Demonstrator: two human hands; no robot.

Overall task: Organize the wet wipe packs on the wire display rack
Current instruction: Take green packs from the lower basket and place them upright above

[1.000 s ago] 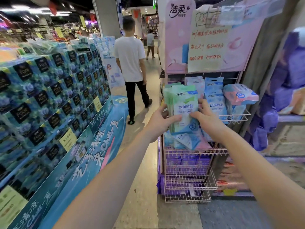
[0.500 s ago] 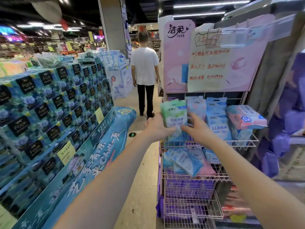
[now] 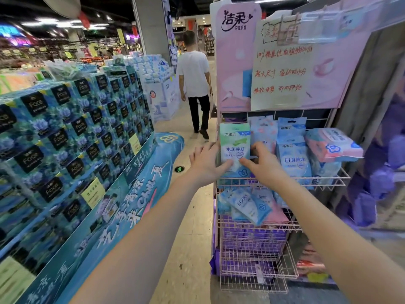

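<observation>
The green pack [image 3: 235,150], held lower and off the rack [image 3: 285,181] a second ago, is now being stood upright at the top shelf's left end, pinched between left hand [image 3: 205,162] and right hand [image 3: 262,164]; placement is judged nearly finished.

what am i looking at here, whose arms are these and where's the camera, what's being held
There is no machine here. The camera sits on a person's head, looking forward and down, so the two bare arms reaching in from the bottom are their own. The single view shows a shop aisle. The left hand and the right hand both grip a green and white wet wipe pack, holding it upright at the left end of the top shelf of a pink wire display rack. Beside it stand blue packs, and a pink pack lies on top at the right. More packs lie jumbled on the shelf below. Another shopper walks away down the aisle.
</observation>
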